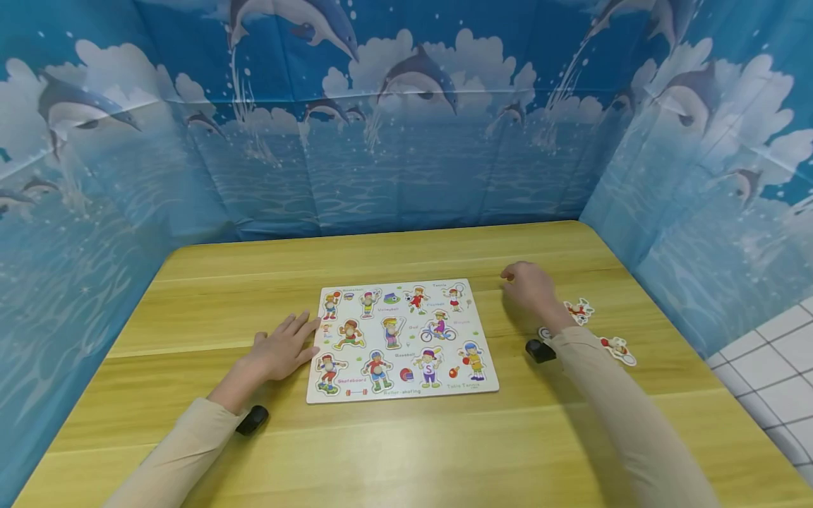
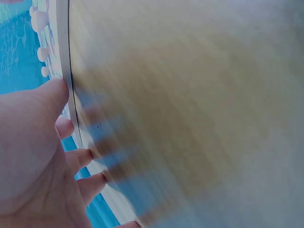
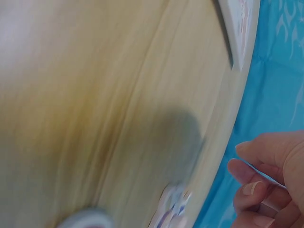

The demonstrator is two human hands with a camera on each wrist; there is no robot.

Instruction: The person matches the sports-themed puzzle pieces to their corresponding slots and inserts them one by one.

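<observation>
A white peg puzzle board (image 1: 375,360) with printed sports figures lies on the table. Several knobbed figure pieces sit in it, such as the cyclist (image 1: 438,328). My left hand (image 1: 284,347) is spread flat at the board's left side, its fingertips right at the edge; the left wrist view shows the thumb (image 2: 56,92) against that edge. Over the table to the right of the board hovers my right hand (image 1: 532,288). Its fingers are loosely bent, and the right wrist view shows nothing between thumb and forefinger (image 3: 242,171).
Loose puzzle pieces lie right of my right wrist: a red and white one (image 1: 579,311), another (image 1: 617,350) nearer the table's right edge, and one (image 1: 544,332) partly hidden by the wrist. A dolphin-print cloth (image 1: 406,169) walls the table (image 1: 406,451) at the back and sides.
</observation>
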